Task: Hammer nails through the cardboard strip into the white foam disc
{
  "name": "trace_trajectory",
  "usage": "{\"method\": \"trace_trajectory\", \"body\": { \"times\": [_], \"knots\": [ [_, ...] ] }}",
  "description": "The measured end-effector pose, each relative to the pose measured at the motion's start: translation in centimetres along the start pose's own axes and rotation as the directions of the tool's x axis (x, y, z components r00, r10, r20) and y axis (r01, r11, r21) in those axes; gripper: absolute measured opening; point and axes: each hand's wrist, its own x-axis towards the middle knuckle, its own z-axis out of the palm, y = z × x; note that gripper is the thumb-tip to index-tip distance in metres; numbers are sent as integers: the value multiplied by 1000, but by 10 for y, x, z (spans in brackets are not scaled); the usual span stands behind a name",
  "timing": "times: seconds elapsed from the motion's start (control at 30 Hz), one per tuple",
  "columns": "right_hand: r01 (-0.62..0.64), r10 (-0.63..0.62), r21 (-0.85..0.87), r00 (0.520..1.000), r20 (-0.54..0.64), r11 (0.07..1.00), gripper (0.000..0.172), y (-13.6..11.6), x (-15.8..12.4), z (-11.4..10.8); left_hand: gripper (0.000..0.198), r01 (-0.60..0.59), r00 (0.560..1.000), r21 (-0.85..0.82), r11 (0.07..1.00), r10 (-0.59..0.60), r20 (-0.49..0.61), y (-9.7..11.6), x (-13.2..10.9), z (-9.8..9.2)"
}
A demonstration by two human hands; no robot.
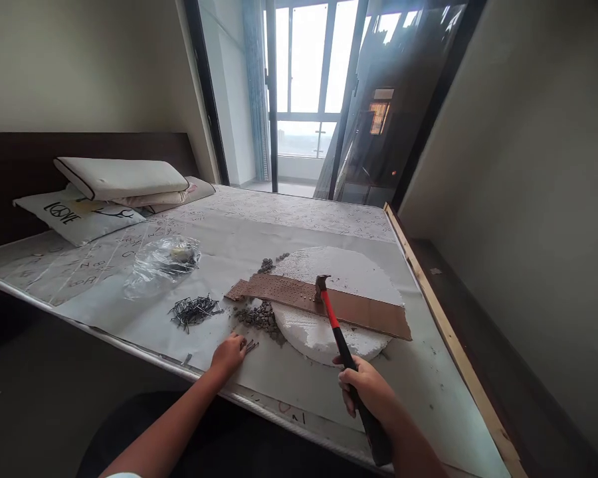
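In my right hand is a claw hammer with a red and black handle. Its head rests on or just over a brown perforated strip, beside a few pale nail heads. The strip lies across a round white foam slab. My left hand is closed around a few nails whose ends stick out to the right, low over the grey sheet. Left of the foam, a pile of loose nails lies near my left hand.
Gravel is heaped against the foam's left edge. A clear plastic bag sits farther left on the mattress. Pillows are stacked by the dark headboard. A wooden rail runs along the right side, with glass doors behind.
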Motion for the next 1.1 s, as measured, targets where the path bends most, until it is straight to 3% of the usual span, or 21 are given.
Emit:
{"method": "trace_trajectory", "body": {
  "times": [0.2,0.33,0.47,0.53,0.67,0.83,0.93,1.1],
  "knots": [
    [-1,-2,141,1000,21,990,40,3,3,-2,18,-20,999,128,992,14,49,10,1,-2],
    [12,-17,247,1000,19,969,35,6,9,-3,11,-11,1000,113,993,10,12,10,6,-10],
    [43,-32,252,998,-48,967,35,5,8,-1,8,-62,994,3,998,62,-85,8,8,-19],
    [-3,12,218,999,-40,976,38,1,3,0,11,-109,985,-93,990,95,-141,8,8,-21],
    [-39,43,132,999,-27,990,47,-9,-6,2,37,-234,960,-286,929,174,-220,16,5,-27],
    [41,-42,-26,999,-25,999,55,-17,-13,-2,49,-284,952,-498,819,182,-244,50,7,-43],
    [73,-79,-104,995,-58,992,60,-23,-20,-7,44,-281,955,-608,743,151,-256,80,15,-49],
    [148,-158,-85,980,-121,985,60,-28,-29,-14,31,-294,956,-700,650,188,-227,139,37,-53]
  ]
}}
